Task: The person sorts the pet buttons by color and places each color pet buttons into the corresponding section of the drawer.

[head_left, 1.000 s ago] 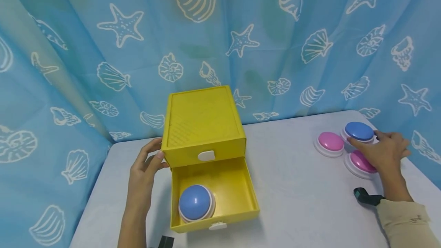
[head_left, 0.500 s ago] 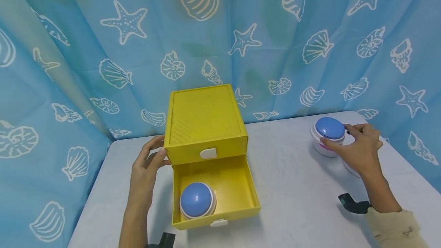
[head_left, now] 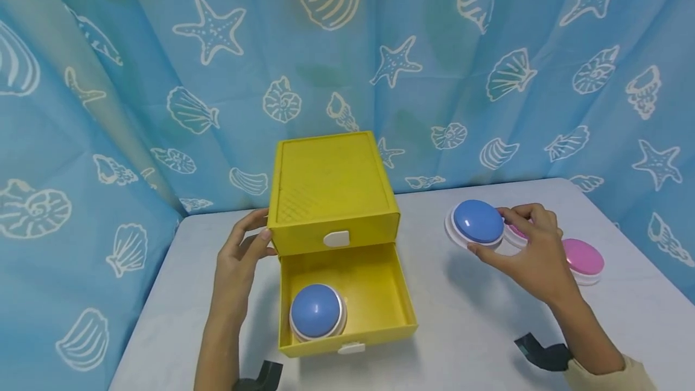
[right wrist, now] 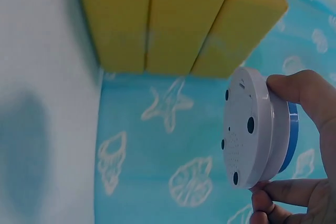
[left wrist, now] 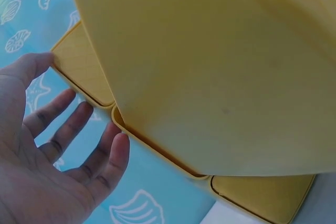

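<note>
A blue push button with a white base (head_left: pixel 476 221) is pinched between the thumb and fingers of my right hand (head_left: pixel 534 261), held above the table. In the right wrist view, the button's white underside (right wrist: pixel 241 129) shows small dark feet. My left hand (head_left: pixel 239 261) touches the left front edge of a yellow drawer unit (head_left: pixel 331 180); in the left wrist view its thumb meets the unit's edge and its fingers are loosely extended. The lower drawer (head_left: pixel 380 294) is pulled out. Inside it, at the front left, sits another blue push button (head_left: pixel 316 311).
Two pink push buttons stand on the white table (head_left: pixel 445 343) at the right: one (head_left: pixel 583 256) beyond my right wrist, the other (head_left: pixel 516 234) partly hidden behind my fingers. A blue shell-print curtain (head_left: pixel 412 107) hangs behind the table and along its left side.
My right hand has lifted the blue push button from among the pink ones and carried it left, towards the drawer unit. The left hand stays at the unit's edge.
</note>
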{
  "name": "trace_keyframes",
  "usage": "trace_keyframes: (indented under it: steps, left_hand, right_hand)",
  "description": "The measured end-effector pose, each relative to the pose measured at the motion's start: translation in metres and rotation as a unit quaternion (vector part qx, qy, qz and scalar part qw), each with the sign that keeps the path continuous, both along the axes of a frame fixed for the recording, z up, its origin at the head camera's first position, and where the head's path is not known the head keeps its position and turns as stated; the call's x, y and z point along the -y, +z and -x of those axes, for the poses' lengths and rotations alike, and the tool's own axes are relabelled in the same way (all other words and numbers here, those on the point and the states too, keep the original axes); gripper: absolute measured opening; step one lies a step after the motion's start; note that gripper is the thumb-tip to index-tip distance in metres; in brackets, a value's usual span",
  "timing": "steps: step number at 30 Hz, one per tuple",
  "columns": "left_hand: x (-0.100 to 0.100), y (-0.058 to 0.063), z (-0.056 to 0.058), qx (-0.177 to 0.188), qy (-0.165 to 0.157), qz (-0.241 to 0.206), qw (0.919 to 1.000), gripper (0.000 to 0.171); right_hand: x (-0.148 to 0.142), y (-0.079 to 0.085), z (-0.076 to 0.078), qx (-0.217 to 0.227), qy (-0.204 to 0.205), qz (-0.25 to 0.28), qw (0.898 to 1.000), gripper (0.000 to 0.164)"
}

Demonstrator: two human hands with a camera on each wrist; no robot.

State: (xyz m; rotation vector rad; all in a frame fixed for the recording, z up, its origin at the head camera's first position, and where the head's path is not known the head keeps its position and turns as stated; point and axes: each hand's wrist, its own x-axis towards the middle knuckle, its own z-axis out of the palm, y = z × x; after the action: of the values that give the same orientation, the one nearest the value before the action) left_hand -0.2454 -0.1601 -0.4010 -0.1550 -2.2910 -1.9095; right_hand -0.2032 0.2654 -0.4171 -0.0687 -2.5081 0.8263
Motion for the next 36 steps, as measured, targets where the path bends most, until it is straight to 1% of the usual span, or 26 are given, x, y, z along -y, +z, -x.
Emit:
trace_keyframes:
  steps: [4, 9, 15, 20, 26, 33, 36]
  left_hand:
    - [-0.001, 0.001, 0.001, -0.008, -0.011, -0.003, 0.9999, 0.044]
    - [-0.001, 0.001, 0.003, -0.02, -0.02, -0.007, 0.9996, 0.044]
    - [0.001, 0.001, 0.004, -0.022, -0.01, -0.003, 0.9997, 0.044]
    - [0.002, 0.002, 0.003, -0.022, -0.007, -0.002, 0.9997, 0.044]
    - [0.002, 0.001, 0.002, -0.015, -0.003, 0.0, 0.9999, 0.044]
    - [0.001, -0.001, 0.001, -0.008, -0.001, -0.001, 1.0, 0.046]
    - [0.001, -0.001, 0.001, -0.012, -0.004, -0.001, 0.9999, 0.046]
  right_hand:
    - [0.015, 0.006, -0.012, -0.008, 0.02, -0.007, 1.0, 0.078]
    - [0.032, 0.013, -0.024, -0.02, 0.06, 0.015, 0.998, 0.073]
    - [0.057, 0.016, -0.033, -0.011, 0.099, 0.036, 0.994, 0.071]
    - [0.079, 0.015, -0.037, -0.004, 0.125, 0.047, 0.991, 0.07]
    - [0.103, 0.01, -0.037, 0.008, 0.15, 0.056, 0.987, 0.07]
    - [0.117, 0.008, -0.036, 0.001, 0.166, 0.063, 0.984, 0.071]
    - [0.122, 0.008, -0.036, 0.01, 0.166, 0.063, 0.984, 0.072]
